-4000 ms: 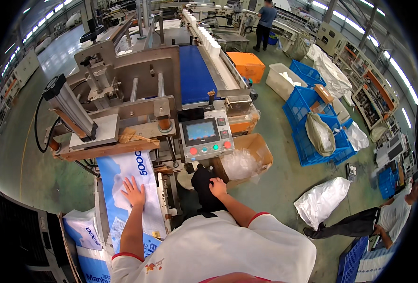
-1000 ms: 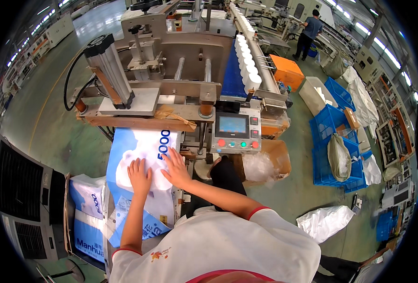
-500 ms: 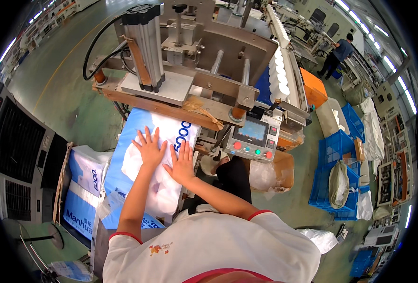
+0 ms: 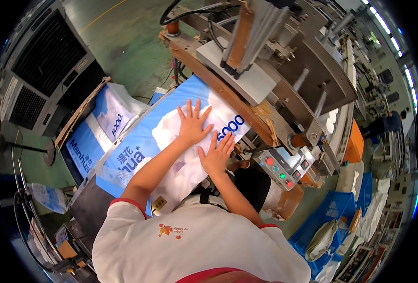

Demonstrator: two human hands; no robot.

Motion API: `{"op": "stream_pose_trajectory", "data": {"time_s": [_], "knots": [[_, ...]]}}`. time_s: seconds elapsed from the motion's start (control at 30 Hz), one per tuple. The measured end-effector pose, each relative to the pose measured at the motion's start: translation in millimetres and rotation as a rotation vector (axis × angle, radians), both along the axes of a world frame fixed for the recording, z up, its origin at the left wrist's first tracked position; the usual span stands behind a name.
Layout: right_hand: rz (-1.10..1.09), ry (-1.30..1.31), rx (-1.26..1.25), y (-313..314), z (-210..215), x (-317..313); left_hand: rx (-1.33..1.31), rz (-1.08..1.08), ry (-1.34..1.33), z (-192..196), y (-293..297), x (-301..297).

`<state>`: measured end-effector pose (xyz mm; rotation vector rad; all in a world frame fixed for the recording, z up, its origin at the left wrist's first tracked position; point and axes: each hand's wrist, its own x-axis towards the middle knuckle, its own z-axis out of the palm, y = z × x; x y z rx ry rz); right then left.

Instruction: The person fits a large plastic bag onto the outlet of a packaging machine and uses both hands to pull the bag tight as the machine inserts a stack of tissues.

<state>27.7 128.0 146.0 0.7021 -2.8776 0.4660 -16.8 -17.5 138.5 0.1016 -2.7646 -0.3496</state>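
A large blue and white plastic package (image 4: 169, 129) lies flat under both my hands, its far edge against the wooden bar (image 4: 225, 92) of a press-like machine. My left hand (image 4: 193, 126) is spread on its white middle, fingers apart and pointing away from me. Close by on the right, my right hand (image 4: 214, 158) rests flat with fingers stretched out, its fingertips next to the dark blue print. Neither hand grasps anything. The package's near end reaches my shirt, where it looks loose and creased.
A metal cylinder (image 4: 254, 37) stands above the bar. Right of the package is a control panel (image 4: 284, 165) with coloured buttons. Similar packages (image 4: 107, 120) sit in a box at left, by a grey louvred unit (image 4: 49, 56). Blue crates (image 4: 329, 212) and a distant person (image 4: 390, 123) are at right.
The view has turned, so the machine and panel now appear farther right. Both hands stay flat on the package. More of the printed near end of the package shows.
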Motion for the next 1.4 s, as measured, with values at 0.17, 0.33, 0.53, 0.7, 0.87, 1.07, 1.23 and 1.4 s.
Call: {"op": "stream_pose_trajectory", "data": {"time_s": [0.17,0.33,0.53,0.7,0.87,1.07,1.23,1.4], "knots": [[0.025,0.012,0.014,-0.2,-0.3,-7.5,0.022,-0.002,-0.033,4.6,-2.2,-1.0],[0.034,0.004,0.040,-1.3,3.4,-24.1,0.027,-0.001,-0.053,6.4,-3.6,-1.4],[0.017,-0.007,0.060,-2.5,1.8,-29.4,0.038,-0.012,-0.086,8.6,-4.5,-5.6],[0.053,-0.028,0.054,-3.4,6.4,-32.1,0.014,0.000,-0.127,9.9,-6.1,-5.6],[0.049,-0.049,0.080,-8.8,9.3,-18.6,0.011,0.003,-0.172,16.5,-10.8,7.6],[0.053,-0.092,0.061,-17.2,12.3,-25.4,-0.007,-0.011,-0.179,20.4,-19.4,9.7],[0.036,-0.070,0.013,-16.3,12.3,-48.5,0.073,0.060,-0.030,12.4,-12.0,-46.8],[0.023,-0.104,-0.026,-8.9,2.7,-75.5,0.033,0.107,-0.141,2.6,-16.2,-60.6]]}}
